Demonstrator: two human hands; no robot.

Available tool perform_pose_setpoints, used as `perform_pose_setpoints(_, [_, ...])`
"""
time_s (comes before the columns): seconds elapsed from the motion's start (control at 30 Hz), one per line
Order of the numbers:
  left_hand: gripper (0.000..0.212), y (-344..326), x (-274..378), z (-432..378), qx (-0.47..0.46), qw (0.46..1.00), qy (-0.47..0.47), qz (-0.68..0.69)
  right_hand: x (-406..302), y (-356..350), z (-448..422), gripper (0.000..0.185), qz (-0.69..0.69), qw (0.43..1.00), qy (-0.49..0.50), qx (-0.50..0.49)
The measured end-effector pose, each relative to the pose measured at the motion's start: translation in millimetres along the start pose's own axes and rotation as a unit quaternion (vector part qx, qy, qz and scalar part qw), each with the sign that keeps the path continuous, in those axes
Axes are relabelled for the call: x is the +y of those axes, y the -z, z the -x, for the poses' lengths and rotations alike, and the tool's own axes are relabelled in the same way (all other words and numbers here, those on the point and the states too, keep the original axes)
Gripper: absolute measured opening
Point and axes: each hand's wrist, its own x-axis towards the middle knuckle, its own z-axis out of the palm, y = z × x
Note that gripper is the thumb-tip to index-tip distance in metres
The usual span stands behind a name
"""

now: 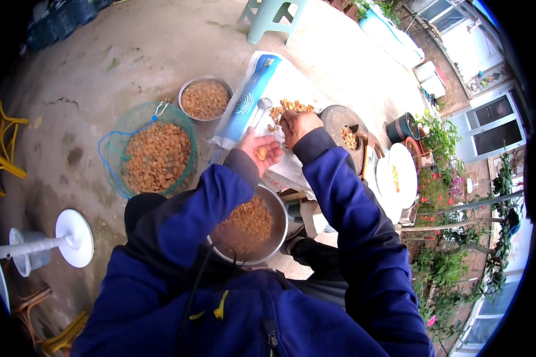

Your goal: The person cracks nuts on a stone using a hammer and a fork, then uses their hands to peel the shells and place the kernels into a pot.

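Note:
My left hand [262, 153] is palm up with its fingers spread, and a small orange-tan food piece [261, 153] rests on it. Beside it, my right hand [300, 126] is bent downward at the edge of a loose pile of similar pieces [297, 106]. Its fingertips are hidden, so whether it grips anything does not show. Under both hands lies a white and blue plastic sheet [290, 80] with writing on it. A metal spoon-like tool [262, 107] lies on the sheet. Below my left forearm, a steel bowl [282, 232] holds many tan-brown pieces [252, 221].
To the left, a green mesh basket [116, 172] holds tan chunks, near a smaller steel bowl [229, 85] of pieces. A round stone block [335, 117] with pieces in its hollow stands right, by a white plate [408, 167]. A green plastic stool [268, 31] is farther off.

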Motion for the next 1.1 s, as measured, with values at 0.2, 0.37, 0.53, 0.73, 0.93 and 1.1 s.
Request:
perform_pose_setpoints(0.2, [0.064, 9, -2, -3, -0.019, 1.0, -0.015, 0.011, -15, 10, 9, 0.013, -0.168, 0.983, 0.074, -0.007])
perform_pose_setpoints(0.37, [0.065, 2, 0, -6, 0.019, 1.0, 0.007, 0.007, 28, 7, -24, 0.028, 0.077, 0.995, -0.063, -0.027])
perform_pose_setpoints(0.53, [0.066, 2, 1, -7, 0.022, 1.0, 0.011, 0.013, 37, -9, -51, 0.023, 0.134, 0.986, -0.041, -0.092])
perform_pose_setpoints(0.73, [0.067, 3, 3, -8, 0.024, 0.999, 0.018, 0.013, 25, -19, -68, 0.024, 0.131, 0.972, -0.13, -0.144])
perform_pose_setpoints(0.93, [0.068, 1, 2, -6, 0.03, 0.999, 0.02, 0.006, 16, -12, -56, 0.025, 0.168, 0.967, -0.072, -0.178])
perform_pose_setpoints(1.1, [0.068, -2, 0, -6, 0.024, 1.0, 0.018, 0.0, 21, -9, -50, 0.026, 0.113, 0.971, -0.137, -0.157])
